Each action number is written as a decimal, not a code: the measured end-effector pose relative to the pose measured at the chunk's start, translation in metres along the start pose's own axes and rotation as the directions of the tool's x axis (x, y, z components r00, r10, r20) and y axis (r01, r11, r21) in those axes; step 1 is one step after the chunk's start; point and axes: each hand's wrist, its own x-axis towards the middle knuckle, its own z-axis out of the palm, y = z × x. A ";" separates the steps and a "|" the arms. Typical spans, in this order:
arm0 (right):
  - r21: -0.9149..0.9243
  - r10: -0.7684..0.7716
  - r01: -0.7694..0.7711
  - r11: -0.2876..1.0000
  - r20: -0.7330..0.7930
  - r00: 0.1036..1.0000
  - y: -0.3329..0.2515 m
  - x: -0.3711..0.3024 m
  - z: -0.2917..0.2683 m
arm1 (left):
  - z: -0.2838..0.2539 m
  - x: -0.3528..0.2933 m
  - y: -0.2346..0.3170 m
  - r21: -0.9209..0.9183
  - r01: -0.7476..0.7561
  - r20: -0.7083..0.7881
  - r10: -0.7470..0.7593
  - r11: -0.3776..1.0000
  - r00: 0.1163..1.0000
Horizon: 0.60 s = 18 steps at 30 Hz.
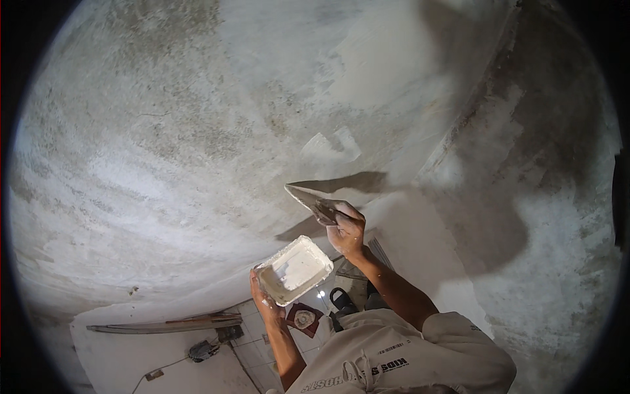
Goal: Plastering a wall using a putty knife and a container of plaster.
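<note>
My right hand [348,230] is closed round the handle of a pointed trowel [308,199], its blade close to the wall; I cannot tell whether it touches. My left hand [264,295] grips the side of a rectangular tub [279,292], tilted so its inside shows. White plaster [303,264] coats the tub's floor and rim. The wall [164,190] in front is grey and blotchy, partly skimmed with white. Just above the trowel sits a fresh, ragged white patch [335,146]. White smears mark the fingers of both hands.
To the right, a corner meets a second patchy wall [512,197] with shadows across it. Low at left, long strips [164,326] lie on a white surface beside a dark corded object [203,351]. A dark red square with a whitish round thing [304,320] lies on the tiled floor [259,351].
</note>
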 end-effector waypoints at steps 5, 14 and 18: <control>-0.021 0.113 -0.138 0.990 -0.458 0.882 0.001 0.015 -0.006 | 0.008 -0.004 0.012 -0.005 0.039 -0.014 -0.039 0.999 0.999; -0.289 -0.088 -0.004 0.957 -0.305 0.948 0.029 0.005 0.018 | 0.001 -0.011 0.014 0.012 0.008 0.025 -0.009 1.000 1.000; -0.178 -0.030 -0.011 0.984 -0.222 0.975 0.037 0.003 -0.005 | 0.004 -0.007 0.013 0.017 0.011 0.008 -0.011 1.000 1.000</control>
